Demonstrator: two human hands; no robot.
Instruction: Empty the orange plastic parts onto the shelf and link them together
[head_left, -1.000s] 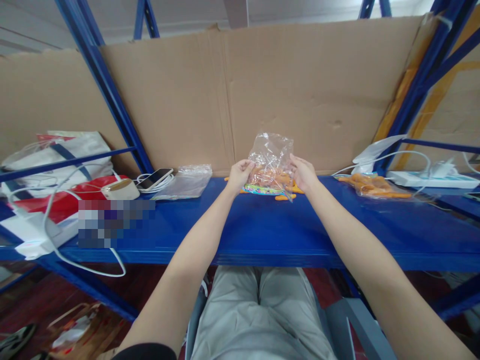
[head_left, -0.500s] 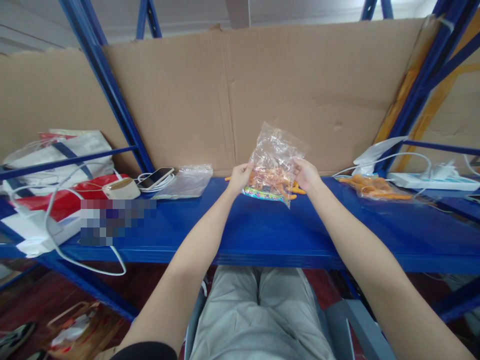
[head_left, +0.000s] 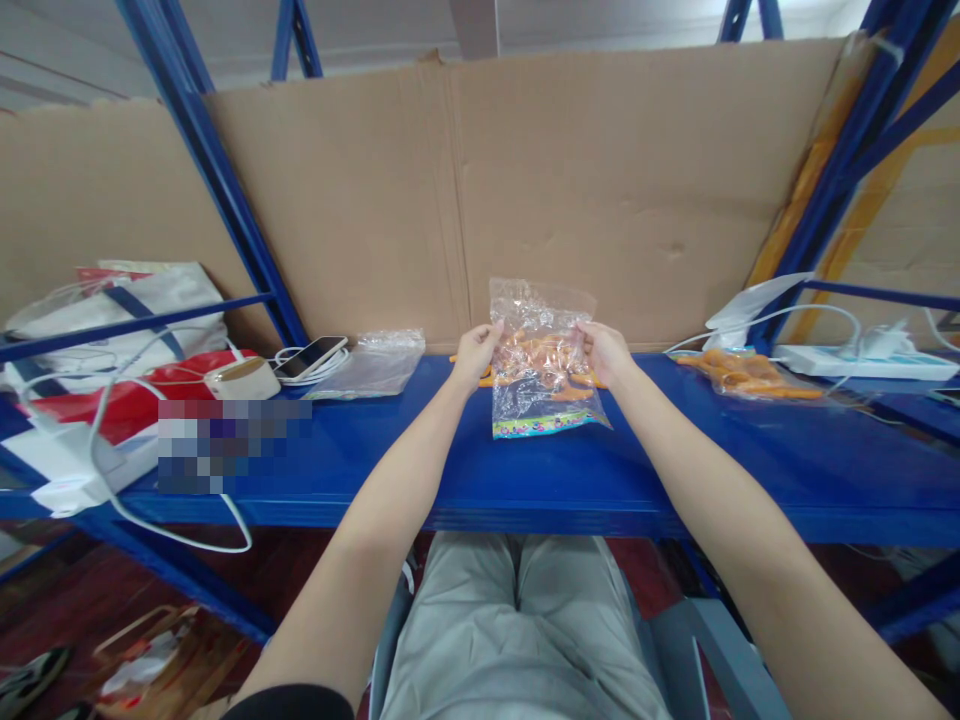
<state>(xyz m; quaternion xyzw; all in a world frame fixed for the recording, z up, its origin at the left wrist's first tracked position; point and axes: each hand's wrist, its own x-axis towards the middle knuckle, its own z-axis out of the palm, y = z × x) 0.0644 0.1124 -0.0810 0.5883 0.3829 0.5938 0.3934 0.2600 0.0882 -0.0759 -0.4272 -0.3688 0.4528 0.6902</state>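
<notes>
Held up between my two hands is a clear plastic bag [head_left: 547, 405] with a colourful printed strip along its lower edge. My left hand [head_left: 478, 352] pinches the bag's left side, and my right hand [head_left: 602, 350] pinches its right side. Orange pieces [head_left: 589, 380] show through the film and stick out past both sides of the bag. Some appear to lie on the shelf behind it; whether any are inside I cannot tell.
On the blue shelf [head_left: 360, 445], flat clear bags [head_left: 379, 362] lie left, beside a phone [head_left: 315, 354] and a white charger [head_left: 241, 378]. To the right are a bag of orange pieces [head_left: 739, 374] and a white power strip [head_left: 862, 362]. Cardboard [head_left: 600, 170] stands behind.
The plastic bag has been lowered and straightened, and its printed strip is now nearer to me and almost level. Both hands keep their hold, with the right slightly lower.
</notes>
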